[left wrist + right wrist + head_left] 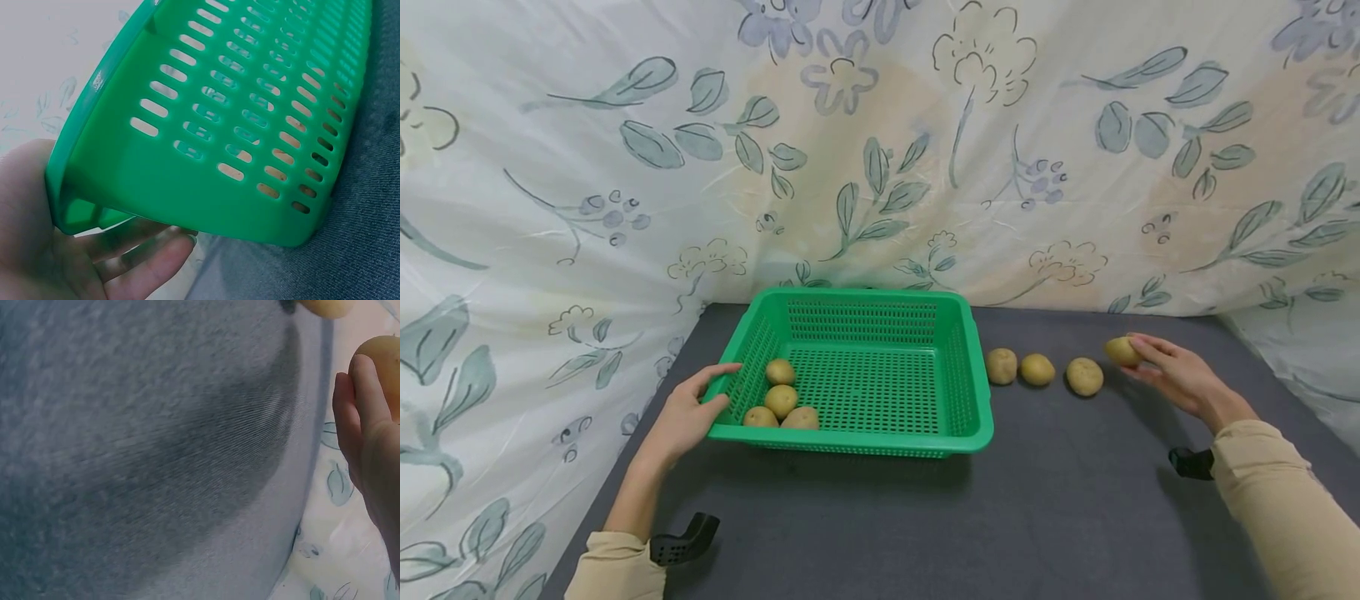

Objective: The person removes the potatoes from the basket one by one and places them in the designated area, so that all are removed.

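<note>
A green plastic basket (865, 444) with slotted walls stands on the dark table. My left hand (688, 410) grips its left rim; in the left wrist view, fingers (153, 269) curl under the edge of the basket (112, 162). Inside, several potatoes (781, 401) cluster in the near left corner. Far to the right, my right hand (1180, 379) pinches a potato (1122, 352) between thumb and fingertips, above the table. That potato (381, 359) is partly cut off by the edge of the right wrist view, with fingers (370, 394) against it.
Three potatoes lie in a row right of the basket: one beside its wall (1001, 367), a yellower potato (1037, 370) and a rounder potato (1085, 377). Dark cloth covers the table (880, 533). A floral sheet (865, 167) hangs behind and at the sides.
</note>
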Demonstrator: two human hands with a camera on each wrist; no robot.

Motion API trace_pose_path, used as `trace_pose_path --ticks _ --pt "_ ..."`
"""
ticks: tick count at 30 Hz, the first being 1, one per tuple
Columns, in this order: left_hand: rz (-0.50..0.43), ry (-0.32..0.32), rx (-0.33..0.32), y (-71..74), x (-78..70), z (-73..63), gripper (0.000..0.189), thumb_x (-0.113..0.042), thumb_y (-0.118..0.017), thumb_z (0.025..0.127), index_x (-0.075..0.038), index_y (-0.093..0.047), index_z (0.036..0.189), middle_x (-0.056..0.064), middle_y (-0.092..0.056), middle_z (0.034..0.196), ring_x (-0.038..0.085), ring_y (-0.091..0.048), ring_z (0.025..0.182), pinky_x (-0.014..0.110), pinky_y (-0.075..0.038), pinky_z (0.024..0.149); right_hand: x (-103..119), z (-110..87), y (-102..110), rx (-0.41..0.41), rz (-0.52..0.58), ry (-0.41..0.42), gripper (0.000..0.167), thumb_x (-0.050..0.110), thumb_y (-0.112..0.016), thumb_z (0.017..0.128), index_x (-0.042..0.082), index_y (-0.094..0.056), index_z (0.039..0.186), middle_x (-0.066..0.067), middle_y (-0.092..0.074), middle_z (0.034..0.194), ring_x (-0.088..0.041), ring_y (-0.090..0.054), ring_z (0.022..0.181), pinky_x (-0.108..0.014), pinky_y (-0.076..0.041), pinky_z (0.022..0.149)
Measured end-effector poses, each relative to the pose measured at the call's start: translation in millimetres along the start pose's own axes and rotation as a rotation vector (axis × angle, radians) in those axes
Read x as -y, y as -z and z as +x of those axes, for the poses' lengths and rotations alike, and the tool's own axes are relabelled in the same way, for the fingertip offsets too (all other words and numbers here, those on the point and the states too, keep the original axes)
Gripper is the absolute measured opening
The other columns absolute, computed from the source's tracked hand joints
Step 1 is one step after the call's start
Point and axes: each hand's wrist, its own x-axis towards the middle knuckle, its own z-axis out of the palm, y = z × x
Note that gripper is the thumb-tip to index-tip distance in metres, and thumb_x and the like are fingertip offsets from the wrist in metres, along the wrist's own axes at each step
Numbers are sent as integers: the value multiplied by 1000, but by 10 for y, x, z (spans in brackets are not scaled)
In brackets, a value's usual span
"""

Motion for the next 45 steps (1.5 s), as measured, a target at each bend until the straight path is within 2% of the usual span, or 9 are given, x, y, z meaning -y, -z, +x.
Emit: trace_pose_path --ticks 5,11,17,25,29,31,33,37,45 --pt "1 -5 8 0 -13 -12 49 -8 -44 96 -9 -40 145 26 -22 151 46 -32 125 38 -34 58 -65 -8 38 19 -86 -11 46 25 -54 97 17 -33 137 0 -28 129 -2 -56 97 -35 -38 100" --pt "0 -3 2 -8 -14 -15 48 -7 -44 96 -8 -41 144 26 -21 151 50 -26 130 38 -34 58 -123 17 73 9 -136 -6 57 24 -53 98 13 -25 146 -6 -20 139 0 -54 96 -34 -38 100" --pt "-6 3 -3 -16 -15 -10 49 -7 -44 96 -8 -41 144 26 -22 151 48 -29 128 38 -34 58 -152 40 96 16 -243 -9 80 27 -51 99 -3 3 150 -21 11 153 3 -50 94 -33 -39 99" --pt "-7 5 -5 -24 -12 -8 49 -7 -44 96 -9 -41 144 26 -22 150 46 -31 127 38 -34 59 -170 67 96 31 -450 12 80 32 -49 100 -5 2 150 -31 0 150 8 -53 94 -27 -45 90" --pt "-13 4 -5 -27 -12 -4 49 -7 -44 96 -9 -40 145 26 -23 150 41 -40 111 37 -34 56 -160 74 101 48 -474 7 81 30 -51 99 -4 2 150 -32 1 151 5 -53 95 -27 -45 90" --pt "-8 2 -8 -26 -14 1 49 -7 -44 96 -9 -40 145 26 -23 150 39 -41 106 37 -34 57 -156 76 107 52 -497 -3 82 30 -53 98 -3 2 151 -31 2 152 0 -49 102 -29 -45 91" --pt "-6 2 -8 -24 -16 2 49 -7 -44 96 -9 -40 145 25 -23 150 38 -40 105 38 -34 58 -151 72 112 52 -510 -13 85 30 -55 97 0 3 151 -29 5 153 -14 -44 118 -35 -42 96" --pt "8 -1 -7 -25 -19 2 49 -7 -44 96 -9 -40 145 25 -24 150 39 -38 115 40 -35 65 -138 61 135 48 -507 -36 91 29 -59 95 6 7 152 -28 13 152 -44 -12 137 -51 -26 105" --pt "0 -1 -10 -30 -7 -4 49 -7 -44 96 -9 -40 145 25 -24 150 38 -38 113 39 -35 64 -145 31 165 47 -486 -73 87 38 -50 98 2 9 150 -25 15 152 -46 3 137 -59 -10 107"
